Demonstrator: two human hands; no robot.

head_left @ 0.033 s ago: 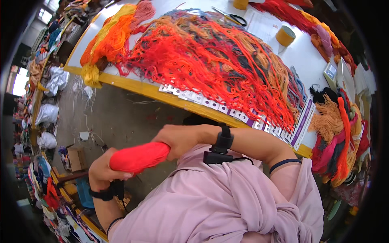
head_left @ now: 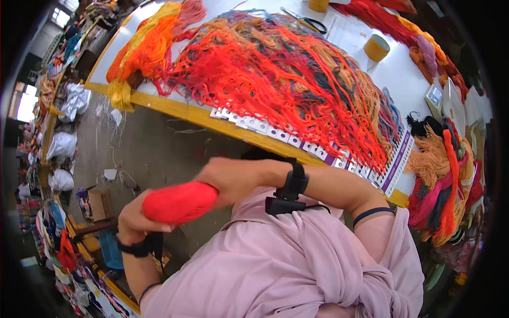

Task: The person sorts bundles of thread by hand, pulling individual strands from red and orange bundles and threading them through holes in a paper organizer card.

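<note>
Right now both hands are on one thing: a red yarn bundle [head_left: 179, 202], a plump, tightly wound roll held out in the air below the front edge of the worktop [head_left: 392, 79], well clear of it and over the grey floor [head_left: 148, 153]. The left hand [head_left: 139, 220] cups the bundle's outer end, fingers curled under it, while the right hand [head_left: 233, 177] closes on the other end, arm crossing the body in its pale lilac garment [head_left: 297, 265]. So the hands sit a bundle's length apart, each clamped on the same roll.

As for progress, my read is that this roll looks formed and compact, so the winding or gathering of it seems well along, perhaps nearly done. What is left looks like plenty: on the worktop lies a large spread of loose orange and red yarn [head_left: 275, 74], its strands fanned toward the front edge over a row of small white tags [head_left: 275, 132]. More skeins in yellow and orange [head_left: 143, 53] heap at the far left corner, and a tape roll [head_left: 376, 47] and scissors [head_left: 313, 22] lie near the far edge.

Hard to make out: the right palm hides the bundle's near end, so whether a loose tail trails from it I cannot tell. The clutter along the left rim is too bent and small to name.
</note>
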